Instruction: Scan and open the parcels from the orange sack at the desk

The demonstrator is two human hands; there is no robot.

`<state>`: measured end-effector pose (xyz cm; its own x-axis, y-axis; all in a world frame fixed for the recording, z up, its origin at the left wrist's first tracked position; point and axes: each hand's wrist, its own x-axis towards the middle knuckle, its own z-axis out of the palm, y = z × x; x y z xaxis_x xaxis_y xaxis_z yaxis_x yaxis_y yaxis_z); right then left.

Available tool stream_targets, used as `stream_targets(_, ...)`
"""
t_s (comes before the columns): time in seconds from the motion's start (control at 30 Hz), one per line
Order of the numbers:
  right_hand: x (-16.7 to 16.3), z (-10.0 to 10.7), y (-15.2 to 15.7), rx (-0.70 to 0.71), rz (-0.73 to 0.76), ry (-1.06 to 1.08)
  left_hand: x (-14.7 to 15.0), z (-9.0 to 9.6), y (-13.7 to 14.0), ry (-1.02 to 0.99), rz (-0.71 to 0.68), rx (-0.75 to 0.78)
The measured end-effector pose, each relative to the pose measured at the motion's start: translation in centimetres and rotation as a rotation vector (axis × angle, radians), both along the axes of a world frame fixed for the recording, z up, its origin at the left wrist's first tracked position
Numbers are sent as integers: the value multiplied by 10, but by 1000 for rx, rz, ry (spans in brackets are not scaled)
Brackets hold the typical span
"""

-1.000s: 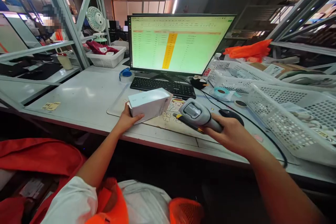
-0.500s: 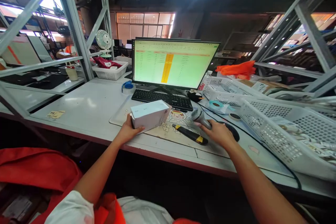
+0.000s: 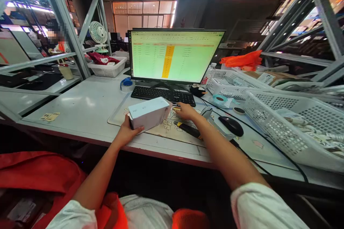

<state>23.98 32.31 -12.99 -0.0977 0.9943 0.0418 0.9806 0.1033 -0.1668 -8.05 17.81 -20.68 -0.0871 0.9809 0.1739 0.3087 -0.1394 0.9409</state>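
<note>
My left hand (image 3: 126,130) grips the near left end of a white cardboard box (image 3: 149,114), thumb along its front side. The box rests on a cream desk mat (image 3: 114,116) with a printed drawing. My right hand (image 3: 185,110) reaches to the front edge of the black keyboard (image 3: 150,93), its fingers extended and nothing seen in them. Beneath the right forearm lies a grey barcode scanner (image 3: 219,127), partly hidden. A black and yellow utility knife (image 3: 188,128) lies on the mat, its rear end covered by the forearm. A monitor (image 3: 153,57) shows a spreadsheet.
A black mouse (image 3: 231,126) sits right of the scanner, with cables running past. White plastic baskets (image 3: 282,136) line the right side. Tape rolls (image 3: 220,99) lie near them. Another basket (image 3: 107,71) and a fan (image 3: 98,33) stand back left. A person (image 3: 60,41) is far left.
My right hand has let go of the barcode scanner and moved left and forward to the keyboard. The scanner now lies on the desk. My left hand still holds the box; the view has shifted slightly.
</note>
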Motion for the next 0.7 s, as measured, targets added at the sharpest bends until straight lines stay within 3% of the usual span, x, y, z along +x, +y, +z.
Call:
stream_targets(0.17,-26,-9,32,-14,-103,14,0,0,0,-11,3,-3)
stream_targets(0.37,-31,0,35,-72,-56,88,0,-6,2,-26,-12,19)
stream_targets(0.53,-51,31,14,-24,272,262,-1,-10,3,-45,-18,32)
stream_targets(0.63,-68,49,-18,-46,614,309,-3,-8,2,-60,-10,24)
stream_targets(0.7,-75,55,-49,-38,741,214,-3,-6,-1,-82,-28,18)
